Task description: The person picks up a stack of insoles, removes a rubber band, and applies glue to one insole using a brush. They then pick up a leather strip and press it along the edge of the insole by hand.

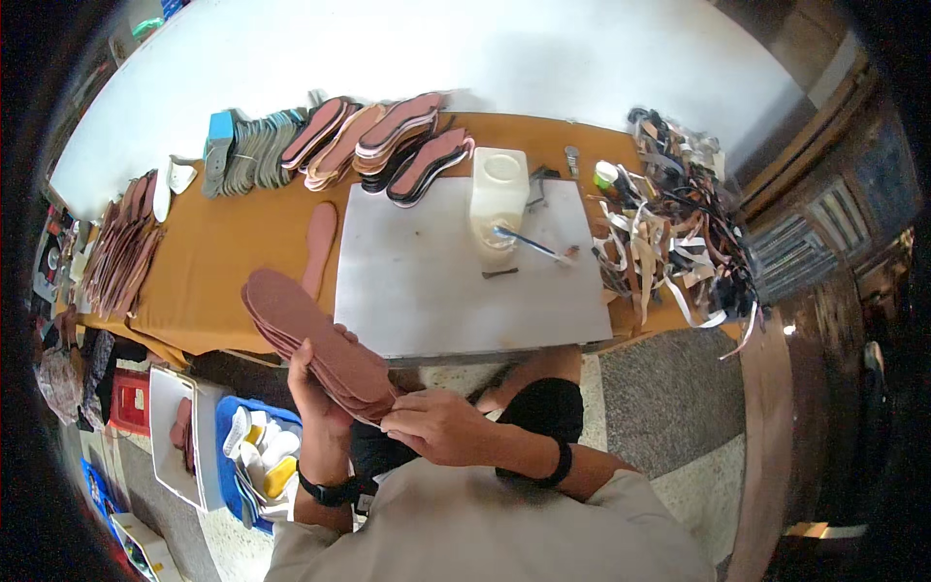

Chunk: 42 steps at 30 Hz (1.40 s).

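A stack of reddish-brown shoe insoles point(315, 344) is held tilted in front of my body, over the table's near edge. My left hand point(320, 388) is wrapped round the stack's side, with the thumb on the top insole. At the stack's lower right end, my right hand point(441, 425) has its fingers closed on the insole tips; how many it pinches is hidden. A single reddish-brown insole point(320, 242) lies on the table just beyond the stack, partly covered by it.
The orange-brown cloth point(223, 262) bears a white board point(407, 281), a white plastic container point(500, 184) and a blue-handled brush point(529, 241). Insole piles point(398, 136) line the back; more insoles point(121, 247) stand left. Scrap strips point(669, 223) heap right. A blue crate point(228, 456) and white bin point(175, 466) stand below left.
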{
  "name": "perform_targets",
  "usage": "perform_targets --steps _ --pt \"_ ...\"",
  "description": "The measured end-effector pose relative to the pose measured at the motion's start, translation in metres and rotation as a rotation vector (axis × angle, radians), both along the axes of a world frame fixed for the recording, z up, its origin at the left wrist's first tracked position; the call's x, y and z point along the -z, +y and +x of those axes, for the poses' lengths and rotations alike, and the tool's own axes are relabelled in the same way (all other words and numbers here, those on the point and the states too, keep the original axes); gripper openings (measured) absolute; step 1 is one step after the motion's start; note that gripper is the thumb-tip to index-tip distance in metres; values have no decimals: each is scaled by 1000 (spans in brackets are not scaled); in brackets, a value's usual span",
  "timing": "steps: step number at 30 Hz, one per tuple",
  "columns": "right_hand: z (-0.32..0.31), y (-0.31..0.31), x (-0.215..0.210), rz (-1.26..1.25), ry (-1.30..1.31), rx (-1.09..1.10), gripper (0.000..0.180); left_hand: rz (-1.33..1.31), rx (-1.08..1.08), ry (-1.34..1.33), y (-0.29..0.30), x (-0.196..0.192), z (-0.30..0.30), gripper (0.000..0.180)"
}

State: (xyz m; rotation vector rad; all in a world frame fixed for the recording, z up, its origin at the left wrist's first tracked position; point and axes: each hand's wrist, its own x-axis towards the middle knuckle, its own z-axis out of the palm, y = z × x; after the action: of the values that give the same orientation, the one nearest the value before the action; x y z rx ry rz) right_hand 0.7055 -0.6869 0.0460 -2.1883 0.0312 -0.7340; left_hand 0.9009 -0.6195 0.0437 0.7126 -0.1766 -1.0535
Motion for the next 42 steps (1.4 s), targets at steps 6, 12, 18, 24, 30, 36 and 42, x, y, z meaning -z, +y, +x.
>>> perform_targets --steps 6,12,18,24,30,36,42 --pt "0 0 5 -167 0 16 15 -66 4 37 -1 -3 -3 61" --pt "1 1 8 -270 -12 39 20 -137 7 122 -3 -5 -6 60" --pt "-4 4 4 -259 108 -26 29 -121 24 14 0 -3 -7 58" --pt "-4 9 4 -349 177 -21 46 43 -66 23 -2 12 -6 61" --pt "-6 10 11 -461 216 81 31 -19 -42 87 5 13 4 69" --pt "-2 -4 11 -218 -1 101 17 -138 107 169 8 9 1 80" --pt "-4 -9 9 57 -3 68 14 -334 109 100 10 -3 12 72"
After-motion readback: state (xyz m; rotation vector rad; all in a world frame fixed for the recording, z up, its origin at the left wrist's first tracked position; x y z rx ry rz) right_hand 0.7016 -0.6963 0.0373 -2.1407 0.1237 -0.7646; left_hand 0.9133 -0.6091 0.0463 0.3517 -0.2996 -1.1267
